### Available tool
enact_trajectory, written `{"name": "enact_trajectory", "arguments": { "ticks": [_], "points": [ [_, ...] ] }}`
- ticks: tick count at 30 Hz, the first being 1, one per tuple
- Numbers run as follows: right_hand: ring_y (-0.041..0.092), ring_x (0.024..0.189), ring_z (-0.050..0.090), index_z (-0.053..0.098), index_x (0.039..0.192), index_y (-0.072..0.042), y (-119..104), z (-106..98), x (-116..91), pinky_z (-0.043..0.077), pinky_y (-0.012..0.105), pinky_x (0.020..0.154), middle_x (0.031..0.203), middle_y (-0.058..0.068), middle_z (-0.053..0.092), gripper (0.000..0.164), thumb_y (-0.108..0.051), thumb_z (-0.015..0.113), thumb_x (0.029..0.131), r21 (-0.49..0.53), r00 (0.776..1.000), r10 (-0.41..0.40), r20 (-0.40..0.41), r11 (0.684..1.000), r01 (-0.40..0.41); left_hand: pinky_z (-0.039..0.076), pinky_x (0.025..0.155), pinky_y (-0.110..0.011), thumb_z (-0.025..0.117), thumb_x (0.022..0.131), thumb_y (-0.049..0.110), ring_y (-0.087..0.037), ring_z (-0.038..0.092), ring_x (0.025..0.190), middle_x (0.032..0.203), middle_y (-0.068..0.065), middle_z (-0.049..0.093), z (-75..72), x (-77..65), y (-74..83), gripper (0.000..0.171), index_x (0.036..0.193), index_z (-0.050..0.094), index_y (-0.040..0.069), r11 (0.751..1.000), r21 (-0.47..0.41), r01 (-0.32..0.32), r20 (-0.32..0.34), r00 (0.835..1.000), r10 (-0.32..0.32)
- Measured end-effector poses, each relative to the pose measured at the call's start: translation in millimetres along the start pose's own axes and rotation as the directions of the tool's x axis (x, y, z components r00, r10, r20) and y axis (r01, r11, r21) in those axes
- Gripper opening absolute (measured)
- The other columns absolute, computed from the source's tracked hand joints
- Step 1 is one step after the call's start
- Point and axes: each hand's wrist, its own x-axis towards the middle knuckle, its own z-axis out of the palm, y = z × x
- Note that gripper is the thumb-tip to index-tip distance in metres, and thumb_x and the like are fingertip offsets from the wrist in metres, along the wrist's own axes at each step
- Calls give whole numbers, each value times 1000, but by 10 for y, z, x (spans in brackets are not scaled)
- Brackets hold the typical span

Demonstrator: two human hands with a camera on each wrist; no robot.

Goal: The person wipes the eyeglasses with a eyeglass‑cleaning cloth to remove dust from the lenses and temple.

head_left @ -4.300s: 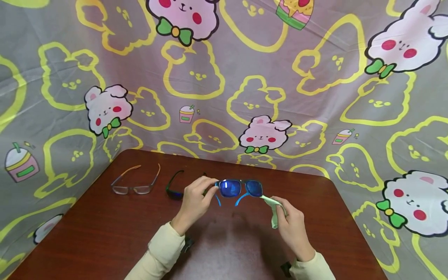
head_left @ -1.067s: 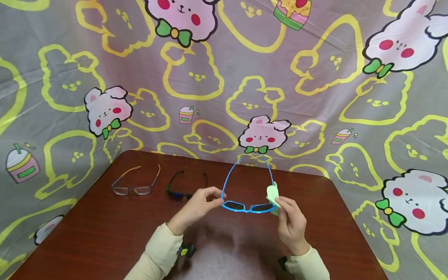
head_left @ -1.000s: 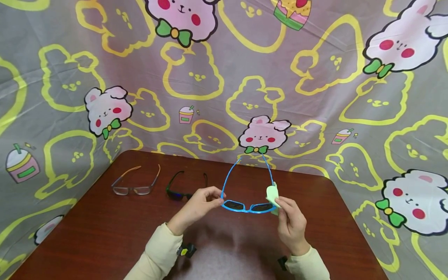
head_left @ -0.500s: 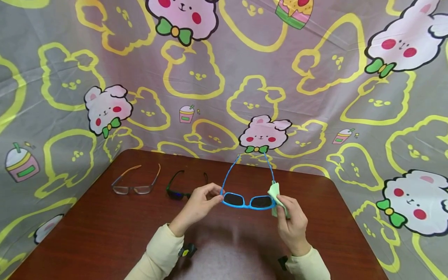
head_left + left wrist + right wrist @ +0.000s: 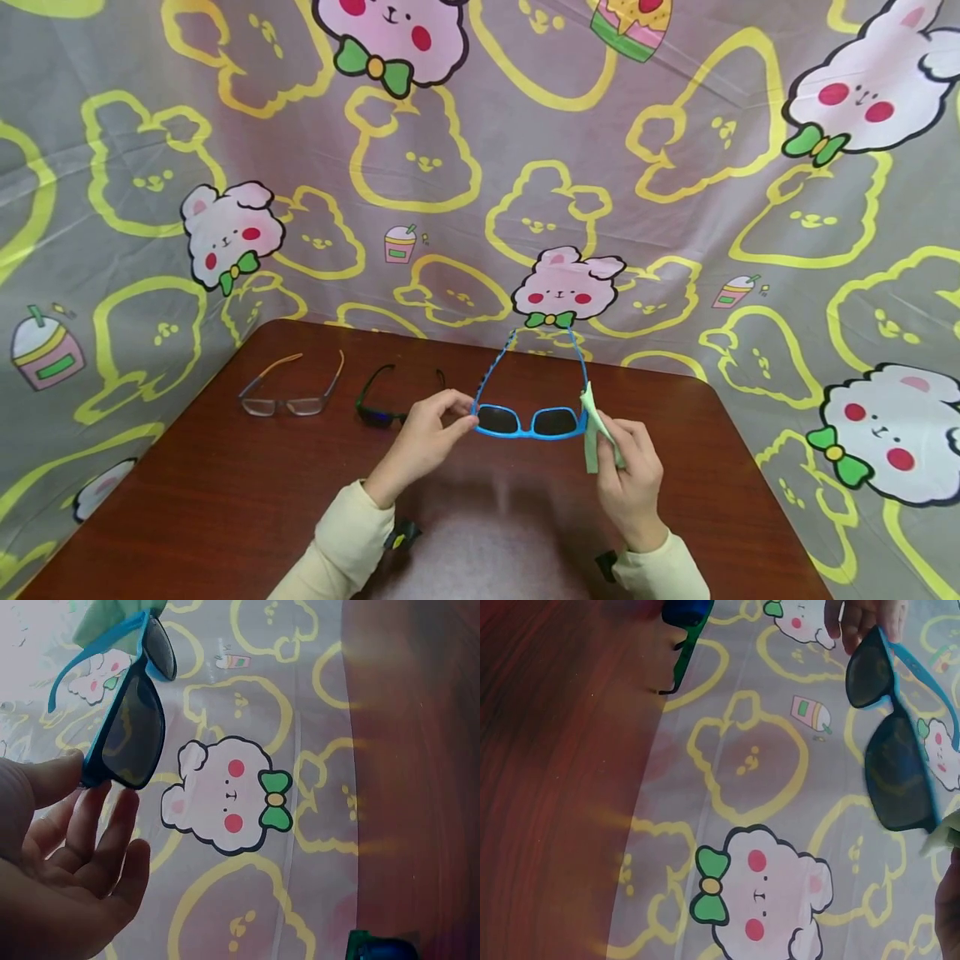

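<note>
Blue-framed sunglasses (image 5: pixel 527 433) with dark lenses are held up over the table, temples spread and pointing away. My left hand (image 5: pixel 423 437) pinches their left front corner between thumb and fingertips; in the left wrist view the thumb and fingers of that hand (image 5: pixel 82 870) meet at the frame's end. With my right hand (image 5: pixel 630 475) I pinch a pale green cloth (image 5: pixel 596 429) at the right front corner, by the hinge. The cloth covers that corner and its loose end hangs below. From the right wrist view, both lenses (image 5: pixel 900 772) show, slightly blurred.
On the brown table (image 5: pixel 187 475), clear-lens glasses (image 5: pixel 303 407) with orange temple tips lie open at the left. Dark sunglasses (image 5: pixel 378 417) lie beside them, partly behind my left hand. A patterned cloth backdrop (image 5: pixel 420 292) closes off the back and sides.
Earlier, the blue mirrored lens fronts faced me with temples lower; the sunglasses have since turned so the temples point away. Over the last second the lenses have tilted more into view and risen slightly.
</note>
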Motion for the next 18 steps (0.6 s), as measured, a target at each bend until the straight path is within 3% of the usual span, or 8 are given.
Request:
{"name": "enact_trajectory", "arguments": {
  "ticks": [4,7,14,18],
  "points": [
    [22,67,56,67,87,12,-30,-8,2,42,14,72,74,19,60,16,-3,65,83,-51,999,48,-20,998,-49,38,51,-23,72,85,12,-7,39,52,87,9,60,31,-10,9,12,95,66,12,993,89,-71,-37,997,74],
    [24,64,56,67,82,11,-20,5,-22,42,13,73,72,17,61,11,3,67,74,-79,998,44,-36,996,-46,40,54,-23,72,84,11,-5,41,54,86,9,60,50,-19,14,12,94,67,13,986,136,-98,-55,993,106],
    [19,54,51,72,81,5,137,49,-212,41,21,51,71,12,58,20,-10,58,81,-141,997,-62,38,988,67,44,59,-23,73,84,10,-3,47,60,88,6,61,92,-23,35,13,95,67,10,975,190,-118,-95,986,138],
    [13,53,47,73,86,2,166,82,-269,38,21,46,74,10,56,23,-11,55,83,-161,991,-53,123,984,72,45,61,-24,73,83,10,-5,51,66,88,4,61,120,-19,61,13,95,67,9,965,220,-143,-101,981,168]
  ]
}}
